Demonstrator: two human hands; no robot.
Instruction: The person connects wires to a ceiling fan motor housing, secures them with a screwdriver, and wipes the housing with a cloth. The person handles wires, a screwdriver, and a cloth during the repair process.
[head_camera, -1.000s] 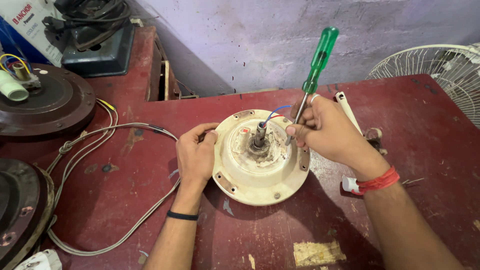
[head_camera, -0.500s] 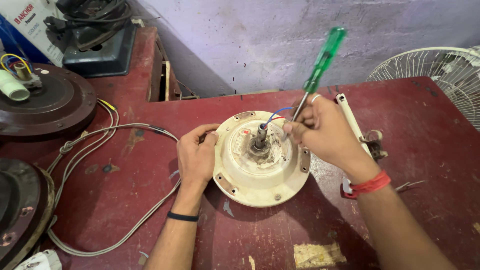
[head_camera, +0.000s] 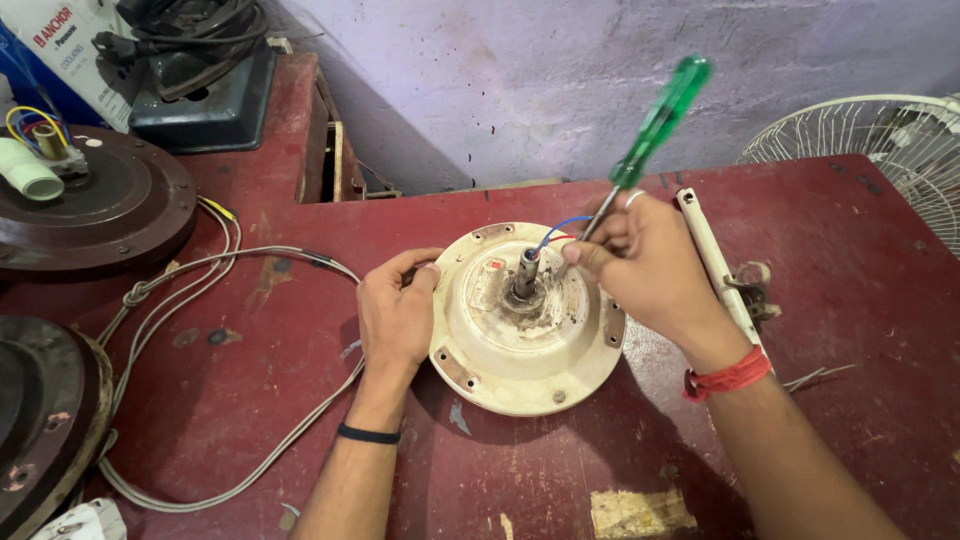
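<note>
A round cream fan motor housing lies on the red table, with a short metal shaft and blue and red wires sticking up from its centre. My left hand grips the housing's left rim. My right hand holds a screwdriver with a green handle by its metal shank. The shank slants down toward the housing beside the shaft, and my fingers hide its tip.
Two dark brown motor housings sit at the left, joined by grey cable looping over the table. A white bar lies right of my right hand. A white fan guard is far right, a dark device at the back.
The screwdriver handle has tilted further right and away from me. My right hand shifted slightly on the shank. My left hand stays on the rim.
</note>
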